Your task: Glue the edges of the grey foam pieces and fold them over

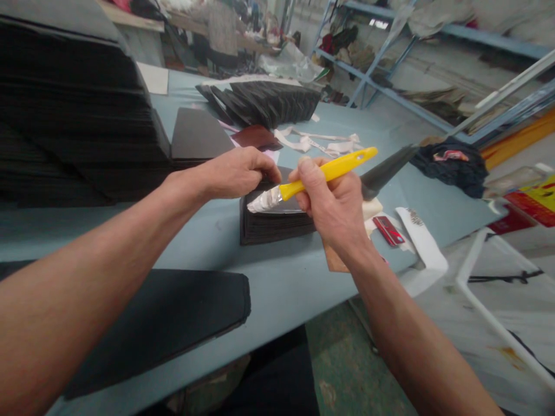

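Note:
My right hand [332,193] is closed round a yellow-handled paintbrush [333,169], its whitish, coated bristles pointing left. Those bristles lie over the near edge of a small stack of black sheets [277,229] on the table. At the back left of that stack is my left hand [238,171], fingers curled down at the top sheet; its fingertips are partly hidden, and I cannot make out what they pinch. In front of me lies a long black panel [173,323], partly covered by my left forearm.
Tall piles of black pieces [73,121] rise at the left of the blue table [277,289]. Fanned black pieces [269,101] and white strips [321,141] lie farther back. A red card [389,230] and a dark cloth [453,167] are at the right, near a metal shelf [364,75].

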A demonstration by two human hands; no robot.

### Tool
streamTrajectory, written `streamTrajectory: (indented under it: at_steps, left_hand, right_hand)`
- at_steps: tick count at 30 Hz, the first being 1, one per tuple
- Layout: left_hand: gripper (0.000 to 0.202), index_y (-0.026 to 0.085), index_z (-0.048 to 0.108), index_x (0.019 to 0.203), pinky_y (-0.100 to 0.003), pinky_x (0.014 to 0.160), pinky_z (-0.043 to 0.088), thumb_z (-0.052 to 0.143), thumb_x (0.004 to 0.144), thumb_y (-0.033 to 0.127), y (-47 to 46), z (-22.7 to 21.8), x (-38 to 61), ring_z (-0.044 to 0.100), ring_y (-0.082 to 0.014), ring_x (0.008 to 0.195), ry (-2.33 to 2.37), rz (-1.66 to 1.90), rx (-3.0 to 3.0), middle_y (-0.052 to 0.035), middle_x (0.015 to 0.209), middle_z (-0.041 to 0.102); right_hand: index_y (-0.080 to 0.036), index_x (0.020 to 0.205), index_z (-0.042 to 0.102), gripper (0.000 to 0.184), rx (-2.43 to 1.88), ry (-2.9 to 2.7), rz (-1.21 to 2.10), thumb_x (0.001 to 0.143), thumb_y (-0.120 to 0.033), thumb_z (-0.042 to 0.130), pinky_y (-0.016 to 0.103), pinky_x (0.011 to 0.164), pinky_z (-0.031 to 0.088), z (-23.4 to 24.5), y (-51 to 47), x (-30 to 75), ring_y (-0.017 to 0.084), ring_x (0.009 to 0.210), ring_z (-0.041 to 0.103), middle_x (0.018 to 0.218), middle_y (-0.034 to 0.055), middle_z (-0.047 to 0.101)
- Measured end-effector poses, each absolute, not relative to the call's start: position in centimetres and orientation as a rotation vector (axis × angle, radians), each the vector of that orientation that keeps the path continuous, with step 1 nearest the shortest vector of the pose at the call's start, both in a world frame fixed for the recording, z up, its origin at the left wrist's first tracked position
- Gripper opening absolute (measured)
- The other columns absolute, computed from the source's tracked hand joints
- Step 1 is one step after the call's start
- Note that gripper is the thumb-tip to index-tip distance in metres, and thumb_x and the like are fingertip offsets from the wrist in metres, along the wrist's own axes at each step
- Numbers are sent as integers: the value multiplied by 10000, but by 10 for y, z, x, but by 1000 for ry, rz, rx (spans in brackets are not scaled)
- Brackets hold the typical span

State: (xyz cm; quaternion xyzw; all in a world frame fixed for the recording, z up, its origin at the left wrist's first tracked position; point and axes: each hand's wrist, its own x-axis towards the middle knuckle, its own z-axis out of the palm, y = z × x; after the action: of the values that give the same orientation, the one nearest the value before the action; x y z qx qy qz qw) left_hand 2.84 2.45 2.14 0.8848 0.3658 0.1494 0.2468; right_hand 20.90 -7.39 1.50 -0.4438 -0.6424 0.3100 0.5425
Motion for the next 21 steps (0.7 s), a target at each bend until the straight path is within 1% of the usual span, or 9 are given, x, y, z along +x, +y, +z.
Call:
streamTrajectory:
  at_steps: [3,6,11,13,18,21]
  left_hand:
    - [502,222,854,1101,-286,966,551,470,779,211,26,19,27,744,-201,945,936,433,2414,24,1050,833]
    - [495,227,857,1077,-282,966,552,470,768,214,27,18,26,750,-197,942,922,448,2411,29,1042,836]
    - [562,250,857,1081,-293,1048,545,447,706,172,28,18,27,765,-203,1091,963,470,2400,43,1119,846]
    - [573,246,858,1095,-292,1061,541,450,700,169,28,18,28,762,-201,1106,980,464,2408,41,1137,845]
    - [527,202,855,1106,-312,1074,545,462,757,165,26,19,29,748,-194,1039,1037,437,2392,3,1115,842]
    - [493,171,845,1134,-332,1109,529,465,822,145,22,22,32,725,-181,1034,1087,412,2394,-28,1173,837]
  right_hand:
    - [-247,804,671,535,-1049,-1550,746,984,-750,674,234,464,387,15,-72,208,90,504,487,561,-62,490]
    - [-238,823,692,513,-1074,-1574,735,1003,-718,674,236,472,385,15,-70,210,93,518,488,565,-58,489]
    - [-219,809,690,526,-1121,-1575,692,1009,-705,674,234,489,380,15,-70,220,96,543,502,574,-49,480]
    - [-219,785,674,539,-1121,-1572,677,1004,-712,677,230,480,368,16,-71,225,87,526,488,568,-51,476]
    - [-221,799,674,560,-1138,-1552,698,984,-750,678,224,458,347,17,-74,237,75,490,443,545,-67,458]
    - [-221,806,672,575,-1162,-1539,685,969,-773,681,228,459,349,17,-75,248,77,488,434,535,-73,445]
